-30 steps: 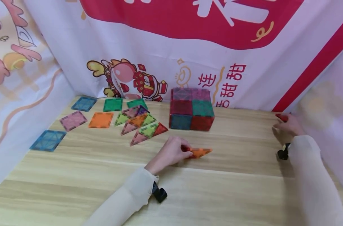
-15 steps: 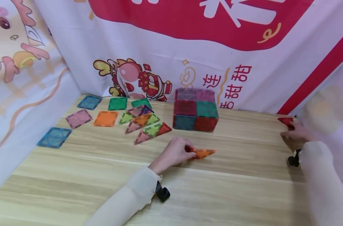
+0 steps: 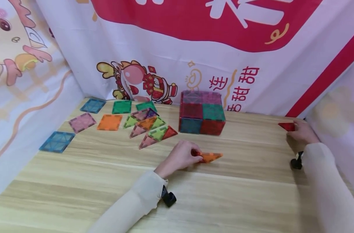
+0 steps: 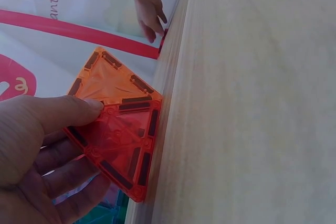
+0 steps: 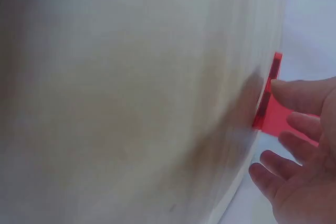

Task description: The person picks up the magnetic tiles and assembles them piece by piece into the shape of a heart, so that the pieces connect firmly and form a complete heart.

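My left hand (image 3: 183,155) pinches a pair of translucent magnetic triangle tiles just above the wooden table, mid-scene. In the left wrist view, the red triangle tile (image 4: 122,142) and the orange triangle tile (image 4: 111,83) meet along one edge, with the thumb across their seam. They stand on edge, close to the tabletop. At the far right, my right hand (image 3: 305,132) holds another red triangle tile (image 3: 287,126) between thumb and fingers. The right wrist view shows the thumb on this tile's edge (image 5: 266,103), with the lower fingers loosely bent.
A box of coloured square tiles (image 3: 202,113) stands behind my left hand. To its left lie rows of small triangle tiles (image 3: 148,124) and several flat squares, including an orange one (image 3: 109,122) and a blue one (image 3: 57,141). Printed cloth (image 3: 153,42) walls the back and sides.
My right hand, holding the red triangle tile, has shifted leftward over the last half second. The left hand holds its pair in place. The head view swung slightly left earlier.
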Tool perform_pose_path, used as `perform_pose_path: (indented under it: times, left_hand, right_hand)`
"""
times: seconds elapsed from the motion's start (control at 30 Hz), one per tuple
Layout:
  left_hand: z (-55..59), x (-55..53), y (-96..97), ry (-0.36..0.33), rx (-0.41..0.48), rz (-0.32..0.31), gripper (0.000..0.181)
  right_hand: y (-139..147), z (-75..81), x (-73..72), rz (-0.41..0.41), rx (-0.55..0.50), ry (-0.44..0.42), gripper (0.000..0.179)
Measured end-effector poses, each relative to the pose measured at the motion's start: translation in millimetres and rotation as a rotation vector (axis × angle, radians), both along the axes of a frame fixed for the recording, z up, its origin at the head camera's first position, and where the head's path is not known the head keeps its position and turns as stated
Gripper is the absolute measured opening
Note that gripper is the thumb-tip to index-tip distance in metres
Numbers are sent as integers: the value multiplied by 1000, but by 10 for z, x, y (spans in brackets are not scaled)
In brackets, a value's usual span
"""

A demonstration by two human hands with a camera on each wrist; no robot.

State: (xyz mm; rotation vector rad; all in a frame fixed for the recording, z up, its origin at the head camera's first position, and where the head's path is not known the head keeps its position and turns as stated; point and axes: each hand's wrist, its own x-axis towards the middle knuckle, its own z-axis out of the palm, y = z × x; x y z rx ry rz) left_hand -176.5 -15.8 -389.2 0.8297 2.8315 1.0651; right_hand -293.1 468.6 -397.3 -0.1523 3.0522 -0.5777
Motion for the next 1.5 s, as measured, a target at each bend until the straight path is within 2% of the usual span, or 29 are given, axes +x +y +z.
perform_pose_path:
  times: [0.23, 0.4, 0.5, 0.57, 0.67, 0.77, 0.9, 1.07, 1.17, 1.3, 1.5]
  left_hand:
    - [45, 51, -7, -33, -5, -2, 8]
    - [48, 48, -3, -12, -4, -10, 9]
    - [39, 45, 9, -9, -12, -10, 9]
    - [36, 46, 22, -12, -14, -11, 9]
    - [35, 48, 38, -15, -12, -16, 8]
    - [50, 47, 42, -18, -8, -17, 8]
    - [77, 27, 39, -15, -11, -12, 7]
    - [77, 6, 35, -1, -10, -14, 7]
    - [66, 2, 29, 9, -3, -16, 8]
    - [48, 0, 18, 17, 7, -13, 7]
    - [19, -5, 18, -3, 9, -4, 7]
  right_hand:
    - [71, 23, 30, 112, 61, -112, 50]
    - [36, 45, 52, 174, 150, -27, 45]
    - [15, 42, 70, 173, 215, -9, 46]
    - [17, 40, 92, 158, 222, -23, 47]
    - [33, 39, 134, 122, 153, -66, 49]
    - [24, 62, 165, 123, 79, -88, 51]
    - [-47, 122, 183, 136, 72, -92, 57]
    - [-170, 131, 235, 77, -10, -136, 53]
    - [-271, 98, 308, 38, -71, -116, 52]
    - [-435, 64, 404, 21, -77, -70, 51]
    - [-666, 56, 535, 57, -137, -38, 40]
